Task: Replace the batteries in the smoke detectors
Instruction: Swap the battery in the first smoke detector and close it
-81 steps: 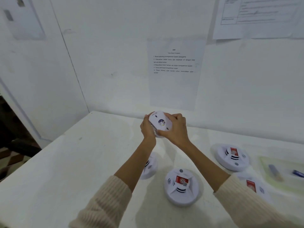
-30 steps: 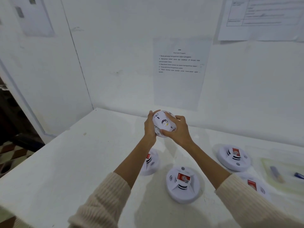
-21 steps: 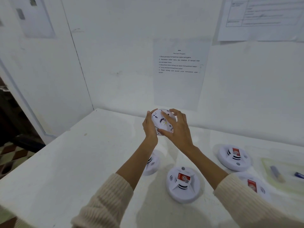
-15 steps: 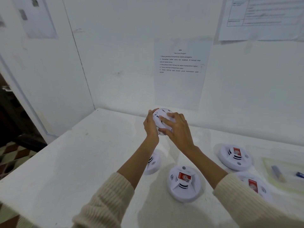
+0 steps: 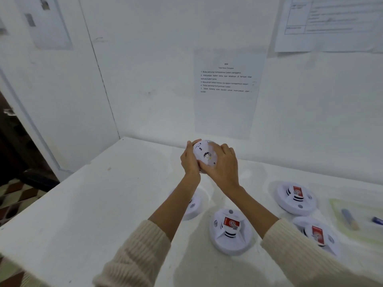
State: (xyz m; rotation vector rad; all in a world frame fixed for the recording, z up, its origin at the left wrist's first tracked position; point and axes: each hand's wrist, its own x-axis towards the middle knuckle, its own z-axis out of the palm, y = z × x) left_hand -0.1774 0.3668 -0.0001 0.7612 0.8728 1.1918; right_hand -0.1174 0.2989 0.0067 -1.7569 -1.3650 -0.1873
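Head view, entries as I log them from my remote station.

1. Held smoke detector (image 5: pixel 204 154): white, round, lifted above the far part of the table (image 5: pixel 99 204), near the back wall, flat underside turned toward the camera.
2. Left hand (image 5: pixel 189 162): grasps the detector's left rim, with the fingers curled behind it.
3. Right hand (image 5: pixel 224 165): wrapped over the detector's right side, with the thumb reaching across its lower edge.
4. Four more detectors lie face up on the table. The left detector (image 5: pixel 195 206) is partly hidden under the left forearm. The centre detector (image 5: pixel 230 230) lies between the forearms and bears a red label. The far right detector (image 5: pixel 295 197) also bears a red label. The near right detector (image 5: pixel 317 235) is partly covered by the cream sleeve (image 5: pixel 300 255).
5. Pale tray (image 5: pixel 364 230): at the right edge, holding a grey-tan battery (image 5: pixel 350 219) and a blue battery (image 5: pixel 377 220), which lie apart.
6. Instruction sheet (image 5: pixel 227 90): taped to the wall straight behind the hands. I cannot read the print.
7. Form sheet (image 5: pixel 331 23): on the wall at upper right.
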